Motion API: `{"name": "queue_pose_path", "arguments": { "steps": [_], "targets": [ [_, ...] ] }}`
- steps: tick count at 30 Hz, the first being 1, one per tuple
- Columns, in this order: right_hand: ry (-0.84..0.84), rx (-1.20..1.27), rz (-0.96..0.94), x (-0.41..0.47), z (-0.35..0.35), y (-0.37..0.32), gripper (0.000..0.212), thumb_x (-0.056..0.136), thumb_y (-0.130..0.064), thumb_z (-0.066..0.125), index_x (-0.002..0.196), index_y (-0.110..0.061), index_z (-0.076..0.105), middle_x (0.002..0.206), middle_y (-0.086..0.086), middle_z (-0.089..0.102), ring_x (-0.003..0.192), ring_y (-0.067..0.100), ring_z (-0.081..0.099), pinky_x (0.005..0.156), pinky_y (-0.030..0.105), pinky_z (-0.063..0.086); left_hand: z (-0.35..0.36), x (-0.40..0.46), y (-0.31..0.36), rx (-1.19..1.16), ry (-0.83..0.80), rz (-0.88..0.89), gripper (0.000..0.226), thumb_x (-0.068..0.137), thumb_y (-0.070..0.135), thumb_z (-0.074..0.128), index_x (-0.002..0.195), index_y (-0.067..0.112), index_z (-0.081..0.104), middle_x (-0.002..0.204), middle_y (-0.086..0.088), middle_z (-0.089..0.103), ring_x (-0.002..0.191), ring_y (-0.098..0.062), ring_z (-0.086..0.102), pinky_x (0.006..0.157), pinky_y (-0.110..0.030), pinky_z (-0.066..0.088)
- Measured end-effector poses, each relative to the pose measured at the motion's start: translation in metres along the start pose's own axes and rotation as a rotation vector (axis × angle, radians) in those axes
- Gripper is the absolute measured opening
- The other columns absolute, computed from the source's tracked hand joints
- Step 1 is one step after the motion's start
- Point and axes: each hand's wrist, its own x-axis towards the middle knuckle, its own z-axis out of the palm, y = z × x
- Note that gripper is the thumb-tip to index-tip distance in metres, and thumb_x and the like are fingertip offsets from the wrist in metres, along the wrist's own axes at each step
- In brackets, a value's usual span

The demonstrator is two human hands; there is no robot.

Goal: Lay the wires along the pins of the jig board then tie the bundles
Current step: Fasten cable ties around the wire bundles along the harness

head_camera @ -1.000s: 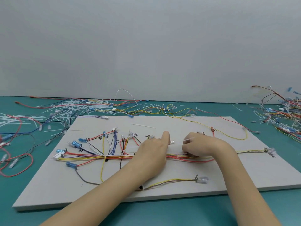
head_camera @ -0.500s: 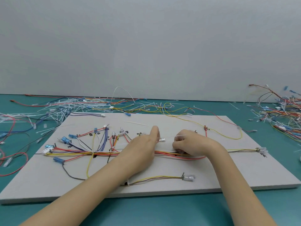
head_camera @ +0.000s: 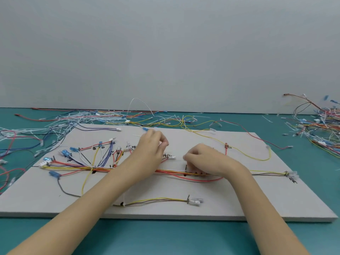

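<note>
I saw the grey jig board (head_camera: 239, 196) lying flat, the coloured wire bundle (head_camera: 171, 171) running along its middle.

The jig board (head_camera: 276, 199) is laid flat on the table (head_camera: 165, 236), with a wall (head_camera: 165, 52) behind. A main wire bundle (head_camera: 77, 167) is run left to right across the middle of the board. Branch wires (head_camera: 103, 153) are fanned out behind it on the left half. A short two-wire lead (head_camera: 156, 200) is placed near the front edge. Loose wires and ties (head_camera: 73, 118) are scattered behind the board and to its left; a further pile (head_camera: 322, 126) is located at the far right. The left hand (head_camera: 149, 153) and right hand (head_camera: 204, 159) are positioned over the centre, side by side.
</note>
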Motion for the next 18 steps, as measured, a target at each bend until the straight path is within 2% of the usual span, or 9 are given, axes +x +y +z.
{"name": "queue_pose_path", "arguments": {
  "steps": [2,4,6,8,11,15,18],
  "targets": [
    [0.104,0.151,-0.016,-0.002,-0.01,0.004,0.038,0.095,-0.027,0.048,0.061,-0.015,0.062,0.051,-0.004,0.058,0.045,0.006,0.049,0.053,0.023,0.04,0.001,0.003,0.007,-0.11,0.092,-0.021,0.012,0.1,0.014,0.047,0.095,0.016,0.058,0.095,0.005,0.052,0.093,-0.012,0.048,0.083,-0.018,0.038],
    [0.284,0.326,-0.097,-0.002,-0.017,0.006,0.036,0.097,-0.024,0.05,0.067,-0.012,0.065,0.053,-0.003,0.059,0.048,0.008,0.049,0.054,0.025,0.041,0.002,0.004,0.013,-0.346,0.129,-0.088,0.013,0.097,0.012,0.053,0.091,0.018,0.062,0.084,0.009,0.058,0.077,-0.002,0.053,0.068,-0.009,0.039],
    [0.353,0.523,-0.185,-0.002,-0.02,0.003,0.032,0.098,-0.022,0.052,0.076,-0.008,0.069,0.058,0.0,0.061,0.053,0.012,0.052,0.052,0.025,0.043,0.006,0.002,0.018,-0.588,0.127,-0.184,0.016,0.096,0.01,0.055,0.088,0.02,0.066,0.077,0.007,0.061,0.067,0.0,0.054,0.06,-0.009,0.043],
    [0.285,0.629,-0.242,-0.002,-0.017,-0.001,0.03,0.098,-0.025,0.054,0.082,-0.005,0.071,0.063,0.003,0.064,0.057,0.014,0.057,0.05,0.023,0.046,0.01,-0.001,0.02,-0.754,0.114,-0.292,0.017,0.097,0.013,0.056,0.091,0.024,0.068,0.078,0.006,0.061,0.068,-0.003,0.055,0.059,-0.012,0.046],
    [0.144,0.604,-0.264,-0.002,-0.01,-0.006,0.035,0.096,-0.032,0.056,0.086,-0.003,0.072,0.068,0.002,0.067,0.063,0.013,0.062,0.054,0.021,0.049,0.015,-0.004,0.02,-0.919,0.099,-0.398,0.019,0.098,0.015,0.054,0.096,0.026,0.07,0.079,0.006,0.058,0.074,-0.006,0.052,0.065,-0.019,0.045],
    [0.059,0.566,-0.275,0.0,0.001,-0.01,0.021,0.093,-0.026,0.062,0.085,-0.009,0.072,0.069,0.001,0.069,0.066,0.013,0.063,0.055,0.022,0.05,0.017,-0.007,0.021,-1.033,0.132,-0.426,0.014,0.096,0.015,0.057,0.093,0.022,0.068,0.079,0.004,0.065,0.075,-0.007,0.06,0.068,-0.022,0.046],
    [0.069,0.624,-0.274,0.001,0.006,-0.012,0.015,0.092,-0.021,0.065,0.082,-0.01,0.07,0.068,0.0,0.068,0.065,0.014,0.063,0.053,0.022,0.051,0.018,-0.008,0.019,-1.057,0.148,-0.439,0.01,0.094,0.016,0.061,0.094,0.02,0.07,0.08,0.002,0.071,0.078,-0.009,0.066,0.072,-0.022,0.05]
  ]
}}
